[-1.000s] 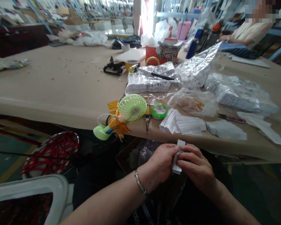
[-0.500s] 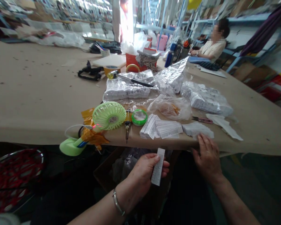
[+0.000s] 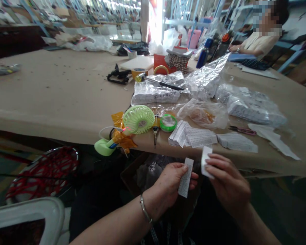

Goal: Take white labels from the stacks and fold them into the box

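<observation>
My left hand [image 3: 172, 183] pinches a narrow printed paper label [image 3: 186, 178] between thumb and fingers, just below the table edge. To its right, my right hand [image 3: 228, 178] grips a second white label [image 3: 206, 162], partly covered by the fingers. On the table edge above lie fanned label stacks: one printed stack [image 3: 200, 136] in the middle and another [image 3: 237, 142] at the right. A green round tin [image 3: 168, 123] with white contents and a screwdriver-like tool [image 3: 155, 132] lie left of them.
A green fan [image 3: 139, 119] is taped at the table edge. Behind the labels are a clear plastic bag [image 3: 205, 114], wrapped label bundles [image 3: 255, 105] and a black-handled hammer [image 3: 163, 83]. Pink-handled snips [image 3: 242, 130] lie at right. A co-worker [image 3: 264, 37] sits at the far right.
My right hand has left the right label stack and come toward my left hand, now holding a label. The left hand keeps its label. The view has turned left.
</observation>
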The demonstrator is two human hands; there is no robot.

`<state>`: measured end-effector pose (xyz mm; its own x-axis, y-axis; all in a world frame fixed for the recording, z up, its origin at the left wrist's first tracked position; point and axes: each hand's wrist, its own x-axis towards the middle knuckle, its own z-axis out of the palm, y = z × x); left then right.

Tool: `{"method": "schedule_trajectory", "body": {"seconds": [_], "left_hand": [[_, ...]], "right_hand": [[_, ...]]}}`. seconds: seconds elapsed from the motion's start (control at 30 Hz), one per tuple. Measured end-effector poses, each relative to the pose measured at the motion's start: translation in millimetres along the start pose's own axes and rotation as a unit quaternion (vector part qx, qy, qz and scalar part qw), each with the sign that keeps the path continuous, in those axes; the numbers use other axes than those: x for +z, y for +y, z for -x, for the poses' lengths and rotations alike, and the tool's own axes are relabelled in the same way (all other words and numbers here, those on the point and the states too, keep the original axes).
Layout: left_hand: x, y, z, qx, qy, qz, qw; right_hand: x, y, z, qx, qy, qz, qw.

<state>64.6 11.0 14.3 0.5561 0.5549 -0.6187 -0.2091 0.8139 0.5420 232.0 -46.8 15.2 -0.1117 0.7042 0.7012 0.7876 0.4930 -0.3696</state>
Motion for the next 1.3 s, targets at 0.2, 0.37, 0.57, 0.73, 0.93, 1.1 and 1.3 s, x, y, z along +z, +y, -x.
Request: {"method": "schedule_trajectory", "body": {"seconds": [0.2, 0.37, 0.57, 0.73, 0.93, 1.1, 1.3], "left_hand": [[-10.6, 2.4, 0.8, 0.079, 0.006, 0.075, 0.994], [-13.9, 1.7, 2.1, 0.072, 0.035, 0.111, 0.991], [-12.6, 2.1, 3.5, 0.070, 0.046, 0.128, 0.988], [-14.8, 1.4, 6.3, 0.064, 0.015, 0.130, 0.989], [-18.3, 0.8, 7.1, 0.049, 0.028, 0.081, 0.995], [-17.5, -2.2, 13.8, 0.031, 0.000, 0.015, 0.999], [-20.4, -3.8, 23.9, 0.022, -0.062, -0.002, 0.998]], "right_hand": [[46.1, -29.3, 3.0, -0.070, -0.085, -0.040, 0.993], [46.1, -27.6, 6.0, -0.084, -0.106, -0.049, 0.990], [44.7, -31.4, 3.4, -0.091, -0.116, -0.040, 0.988], [45.7, -30.7, 6.4, -0.079, -0.131, -0.043, 0.987], [40.8, -32.5, 17.3, 0.038, -0.096, -0.119, 0.988], [43.5, -26.0, 12.2, 0.361, -0.030, -0.230, 0.903], [55.2, -27.5, 2.0, 0.517, -0.080, -0.435, 0.733]]}}
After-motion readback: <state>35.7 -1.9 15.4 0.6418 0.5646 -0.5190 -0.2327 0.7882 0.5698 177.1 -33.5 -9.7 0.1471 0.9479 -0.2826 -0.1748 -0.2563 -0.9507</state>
